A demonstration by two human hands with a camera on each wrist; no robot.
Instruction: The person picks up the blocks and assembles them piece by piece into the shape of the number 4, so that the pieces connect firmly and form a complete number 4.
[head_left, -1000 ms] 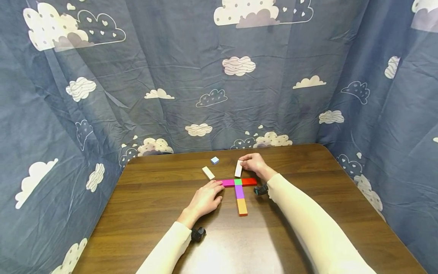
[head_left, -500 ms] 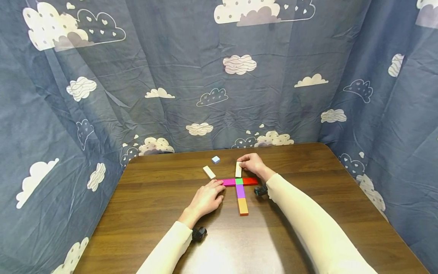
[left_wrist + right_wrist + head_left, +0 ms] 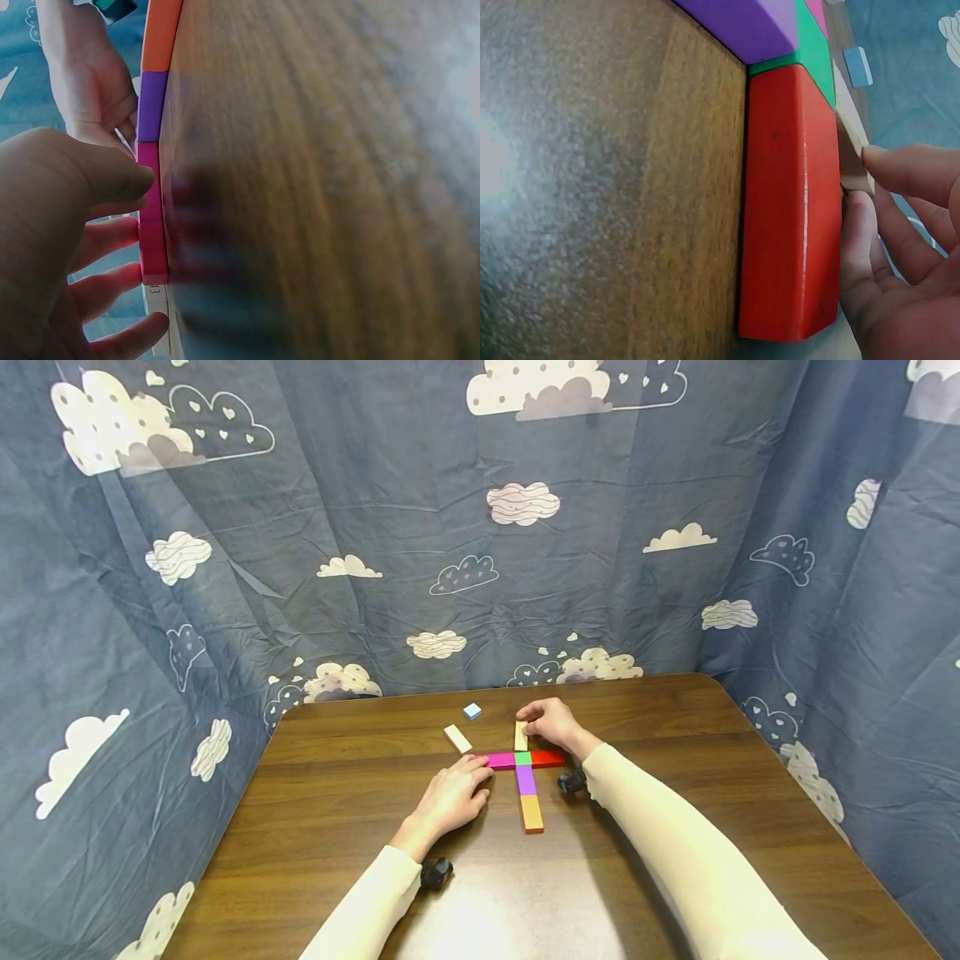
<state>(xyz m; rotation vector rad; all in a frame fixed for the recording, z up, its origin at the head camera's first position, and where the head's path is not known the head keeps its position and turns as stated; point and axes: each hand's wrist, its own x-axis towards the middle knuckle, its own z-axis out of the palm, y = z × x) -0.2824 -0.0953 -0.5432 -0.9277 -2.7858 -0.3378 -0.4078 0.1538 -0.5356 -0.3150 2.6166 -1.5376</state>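
On the desk, just beyond the green block, the right hand pinches a pale block between thumb and fingers; end contact is unclear. The left hand rests loosely extended fingers on the magenta bar, gripping nothing. For a true joint, the pale block is best aligned with the purple block and eased in squarely, the left hand steadying the row. Count: two pale, including a loose block at left; one each magenta (partly covered), green, purple, red, orange, light blue.
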